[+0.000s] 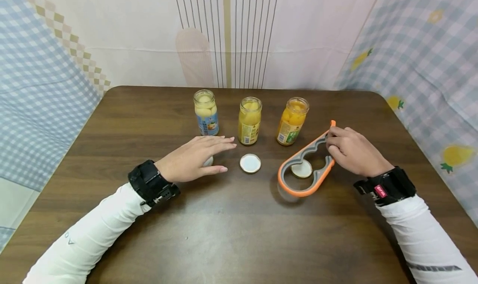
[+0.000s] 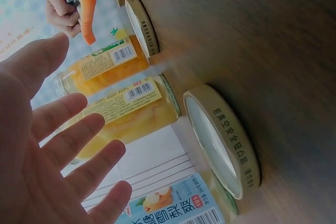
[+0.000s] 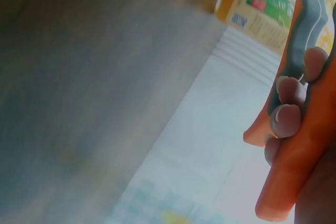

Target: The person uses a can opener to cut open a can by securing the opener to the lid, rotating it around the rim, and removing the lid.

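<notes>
My right hand (image 1: pixel 356 151) grips the handles of an orange and grey jar opener (image 1: pixel 298 192), held above the table over a lid (image 1: pixel 301 168). My left hand (image 1: pixel 196 157) hovers with fingers spread, holding nothing. Partly hidden behind it, another lid (image 1: pixel 209 161) lies on the table. A white-lined lid (image 1: pixel 250 163) sits between the hands. Behind the lids stand three uncovered glass jars: a blue-labelled one (image 1: pixel 206 112) with pale fruit, one with yellow fruit (image 1: pixel 249 120), and one with orange fruit (image 1: pixel 293 121). The left wrist view shows gold lid rims (image 2: pixel 233 140) with dark print.
The brown wooden table (image 1: pixel 224 234) has rounded far corners. Behind it hangs a white cloth (image 1: pixel 317 23) with printed lines. Blue checked cloths (image 1: pixel 41 76) flank the table on both sides.
</notes>
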`<state>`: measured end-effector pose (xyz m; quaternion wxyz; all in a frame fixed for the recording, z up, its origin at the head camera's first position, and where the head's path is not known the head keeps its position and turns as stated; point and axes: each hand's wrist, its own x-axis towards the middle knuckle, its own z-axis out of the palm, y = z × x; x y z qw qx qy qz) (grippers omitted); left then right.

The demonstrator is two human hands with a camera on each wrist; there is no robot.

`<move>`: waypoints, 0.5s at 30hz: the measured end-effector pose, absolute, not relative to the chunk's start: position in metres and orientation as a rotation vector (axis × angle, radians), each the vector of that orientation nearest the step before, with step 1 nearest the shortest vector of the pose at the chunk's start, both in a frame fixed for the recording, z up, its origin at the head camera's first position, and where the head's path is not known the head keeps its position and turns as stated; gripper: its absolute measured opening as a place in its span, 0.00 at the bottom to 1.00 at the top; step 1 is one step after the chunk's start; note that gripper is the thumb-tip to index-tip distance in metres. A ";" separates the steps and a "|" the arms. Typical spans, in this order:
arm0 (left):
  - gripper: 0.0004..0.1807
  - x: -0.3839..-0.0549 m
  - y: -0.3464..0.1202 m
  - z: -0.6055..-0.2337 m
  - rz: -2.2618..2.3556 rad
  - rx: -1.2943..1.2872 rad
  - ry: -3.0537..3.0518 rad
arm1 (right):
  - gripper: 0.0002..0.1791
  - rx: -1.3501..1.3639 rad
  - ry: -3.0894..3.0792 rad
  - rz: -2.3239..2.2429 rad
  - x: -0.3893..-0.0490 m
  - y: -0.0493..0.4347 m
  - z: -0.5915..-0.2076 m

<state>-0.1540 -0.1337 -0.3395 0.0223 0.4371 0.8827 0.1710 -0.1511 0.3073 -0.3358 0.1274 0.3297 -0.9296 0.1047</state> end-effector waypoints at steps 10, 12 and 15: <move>0.34 -0.154 -0.134 -0.339 0.545 1.371 2.734 | 0.17 0.860 -2.740 0.323 -0.159 0.330 -0.331; 0.34 -0.153 -0.134 -0.339 0.546 1.370 2.733 | 0.17 0.830 -2.762 0.329 -0.160 0.334 -0.331; 0.34 -0.153 -0.133 -0.340 0.544 1.372 2.735 | 0.18 0.772 -2.791 0.343 -0.161 0.341 -0.331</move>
